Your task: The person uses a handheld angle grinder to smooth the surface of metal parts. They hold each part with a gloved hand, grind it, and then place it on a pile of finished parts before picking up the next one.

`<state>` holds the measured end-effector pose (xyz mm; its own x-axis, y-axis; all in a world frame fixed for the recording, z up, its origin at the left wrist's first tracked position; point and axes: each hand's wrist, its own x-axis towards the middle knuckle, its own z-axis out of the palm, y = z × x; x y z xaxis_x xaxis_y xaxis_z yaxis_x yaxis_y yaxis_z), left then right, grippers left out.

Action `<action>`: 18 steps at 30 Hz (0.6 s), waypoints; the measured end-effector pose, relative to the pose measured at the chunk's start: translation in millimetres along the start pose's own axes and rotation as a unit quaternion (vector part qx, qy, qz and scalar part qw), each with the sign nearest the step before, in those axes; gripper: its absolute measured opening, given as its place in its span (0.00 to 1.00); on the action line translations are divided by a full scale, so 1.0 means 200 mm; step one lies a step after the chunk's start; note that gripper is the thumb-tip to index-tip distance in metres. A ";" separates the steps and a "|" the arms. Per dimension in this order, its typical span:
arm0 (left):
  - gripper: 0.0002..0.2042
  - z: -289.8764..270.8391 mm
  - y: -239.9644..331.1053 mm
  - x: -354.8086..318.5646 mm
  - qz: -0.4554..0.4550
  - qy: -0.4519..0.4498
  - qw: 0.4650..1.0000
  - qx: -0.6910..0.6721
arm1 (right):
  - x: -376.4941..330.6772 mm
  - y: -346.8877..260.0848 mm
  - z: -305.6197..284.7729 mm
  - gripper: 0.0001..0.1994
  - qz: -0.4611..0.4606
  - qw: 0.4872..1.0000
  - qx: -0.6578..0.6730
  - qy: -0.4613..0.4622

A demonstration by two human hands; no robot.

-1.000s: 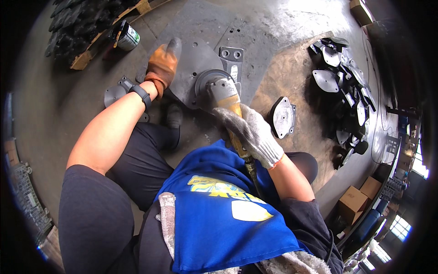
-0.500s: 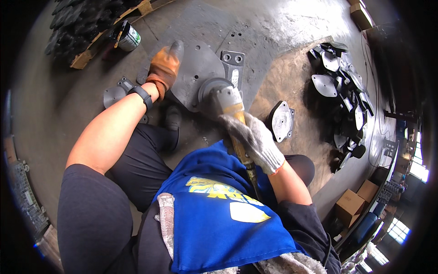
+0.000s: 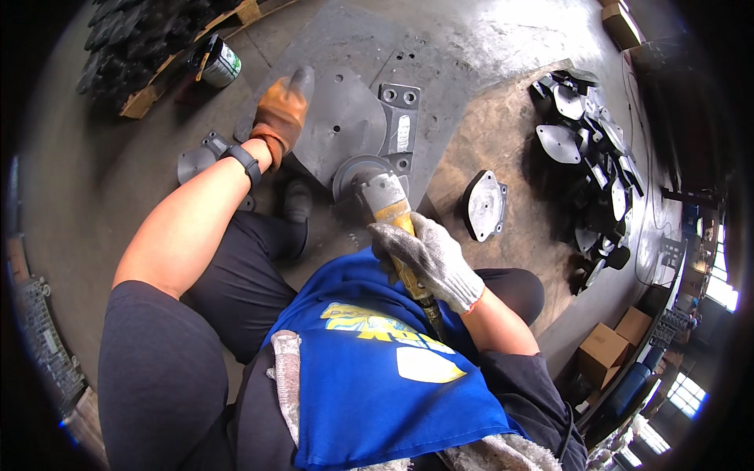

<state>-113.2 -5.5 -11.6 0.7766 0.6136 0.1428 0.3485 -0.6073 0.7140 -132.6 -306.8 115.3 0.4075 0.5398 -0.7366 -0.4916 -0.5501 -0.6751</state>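
Observation:
My right hand [image 3: 432, 255], in a pale grey knit glove, is wrapped round the yellow body of an angle grinder [image 3: 394, 224]. The grinder's disc [image 3: 361, 177] lies over the near edge of a large grey metal plate [image 3: 342, 114] with small holes. At that plate's left edge my left hand [image 3: 281, 110], in an orange glove with grey fingertips, grips it; part of its fingers is hidden. A bracket [image 3: 403, 125] with bolt holes shows along the plate's right side. All this rests on a flat dark sheet [image 3: 448, 86] on the floor.
One plate with a bracket [image 3: 484, 206] stands to the right. Beyond it is a heap of similar parts [image 3: 559, 145]. Another part [image 3: 196, 161] lies left of my wrist. A bucket [image 3: 222, 67] and a loaded pallet [image 3: 145, 102] are at the far left; cardboard boxes [image 3: 603, 349] sit at lower right.
The grinder and my right hand have moved slightly nearer to me and left along the plate's edge, uncovering more of the bracket. My left hand has stayed nearly still.

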 end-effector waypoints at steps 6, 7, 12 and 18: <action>0.33 -0.01 -0.03 -0.01 0.007 0.005 1.000 0.011 | 0.05 -0.11 -0.05 0.24 -0.051 0.998 0.033 0.016; 0.32 -0.01 -0.04 0.00 0.018 0.008 1.000 0.014 | 0.04 -0.10 -0.06 0.24 -0.059 0.997 0.042 0.015; 0.32 -0.03 0.02 -0.01 0.017 -0.007 1.000 -0.002 | 0.05 0.04 -0.05 0.24 -0.020 1.000 0.002 0.012; 0.34 -0.02 0.00 -0.03 0.009 0.002 1.000 0.011 | 0.04 -0.04 -0.06 0.24 -0.022 0.998 0.051 -0.013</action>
<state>-119.8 -6.2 -8.9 0.7811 0.6040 0.1585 0.3453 -0.6293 0.6963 -115.4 -305.7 114.2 0.4105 0.5788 -0.7046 -0.5500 -0.4592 -0.6976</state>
